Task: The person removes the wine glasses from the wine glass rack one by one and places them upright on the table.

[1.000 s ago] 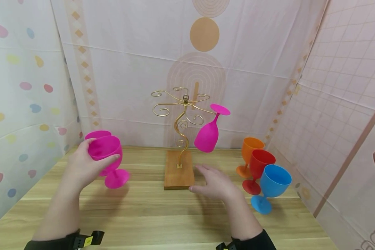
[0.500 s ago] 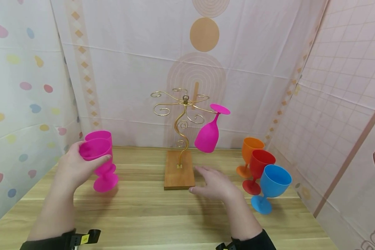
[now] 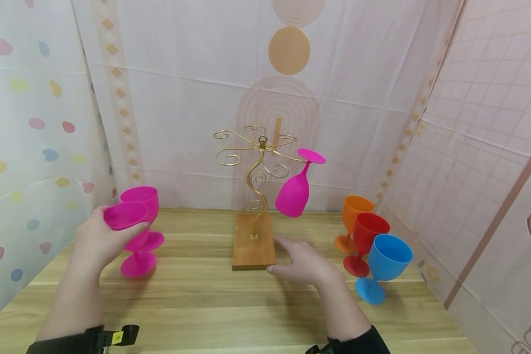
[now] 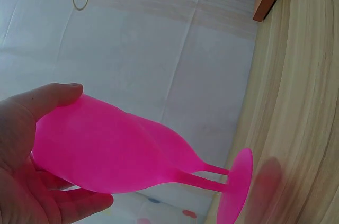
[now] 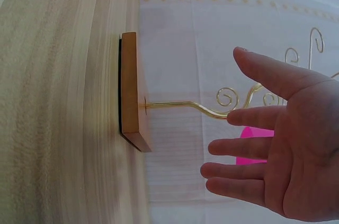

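My left hand [image 3: 93,241] grips a pink plastic goblet [image 3: 138,241] around its bowl, thumb on the near side. The goblet is upright, its foot low over the wooden table at the left. Just behind it stands a second pink goblet [image 3: 150,197], partly covered by the held one. My right hand [image 3: 307,260] lies with fingers extended beside the wooden base [image 3: 254,253] of a gold scroll stand [image 3: 250,179], holding nothing. From one arm of that stand a third pink goblet [image 3: 293,195] hangs upside down by its foot, tilted.
At the right of the table [image 3: 212,314] stand an orange goblet [image 3: 354,216], a red goblet [image 3: 368,235] and a blue goblet [image 3: 388,260], close together. The stand's other curled arms spread out at the centre. Patterned cloth hangs behind and at both sides.
My left hand has moved the pink goblet leftward and slightly toward me, uncovering more of the goblet behind it. My right hand stays put beside the stand's base.
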A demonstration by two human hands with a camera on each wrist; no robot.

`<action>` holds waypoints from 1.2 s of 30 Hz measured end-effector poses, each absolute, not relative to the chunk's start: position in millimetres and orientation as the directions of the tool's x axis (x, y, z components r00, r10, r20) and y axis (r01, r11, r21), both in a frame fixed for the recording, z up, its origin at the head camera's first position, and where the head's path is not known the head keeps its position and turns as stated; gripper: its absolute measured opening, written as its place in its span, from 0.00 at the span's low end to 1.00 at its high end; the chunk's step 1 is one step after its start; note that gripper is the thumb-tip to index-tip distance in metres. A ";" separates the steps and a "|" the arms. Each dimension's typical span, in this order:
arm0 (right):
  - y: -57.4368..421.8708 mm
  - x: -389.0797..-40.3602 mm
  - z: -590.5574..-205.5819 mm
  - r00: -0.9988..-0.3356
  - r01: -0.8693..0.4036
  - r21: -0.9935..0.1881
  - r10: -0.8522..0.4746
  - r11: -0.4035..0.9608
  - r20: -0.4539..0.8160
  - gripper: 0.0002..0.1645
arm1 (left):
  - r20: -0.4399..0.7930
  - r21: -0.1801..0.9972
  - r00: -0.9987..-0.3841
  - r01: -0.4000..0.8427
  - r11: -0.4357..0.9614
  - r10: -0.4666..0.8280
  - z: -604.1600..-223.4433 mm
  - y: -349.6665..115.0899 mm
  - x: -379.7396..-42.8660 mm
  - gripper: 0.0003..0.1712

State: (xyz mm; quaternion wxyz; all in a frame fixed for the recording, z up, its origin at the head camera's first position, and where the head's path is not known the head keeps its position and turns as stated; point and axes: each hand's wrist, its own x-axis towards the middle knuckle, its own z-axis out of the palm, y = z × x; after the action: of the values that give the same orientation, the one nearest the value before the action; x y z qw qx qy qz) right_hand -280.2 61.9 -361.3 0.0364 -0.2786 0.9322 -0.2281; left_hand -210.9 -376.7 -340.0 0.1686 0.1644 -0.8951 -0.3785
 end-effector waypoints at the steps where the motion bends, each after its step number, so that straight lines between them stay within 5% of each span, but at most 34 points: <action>1: 61.9 -280.5 -361.5 -0.842 -0.502 -0.448 -0.537 0.740 0.057 0.50 | 0.177 0.730 -0.888 -0.171 0.662 -0.424 -340.8 -378.0 -211.1 0.70; 36: 63.2 -282.5 -364.8 -0.837 -0.482 -0.487 -0.547 0.728 0.011 0.49 | 0.147 0.747 -0.870 -0.214 0.630 -0.470 -360.9 -397.5 -221.1 0.70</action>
State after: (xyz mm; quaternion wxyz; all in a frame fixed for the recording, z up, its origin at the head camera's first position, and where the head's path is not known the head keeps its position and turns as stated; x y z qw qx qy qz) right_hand -282.5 63.2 -364.8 0.0666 -0.2776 0.9271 -0.2427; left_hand -221.1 -397.5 -360.9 0.1666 0.1926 -0.8872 -0.3847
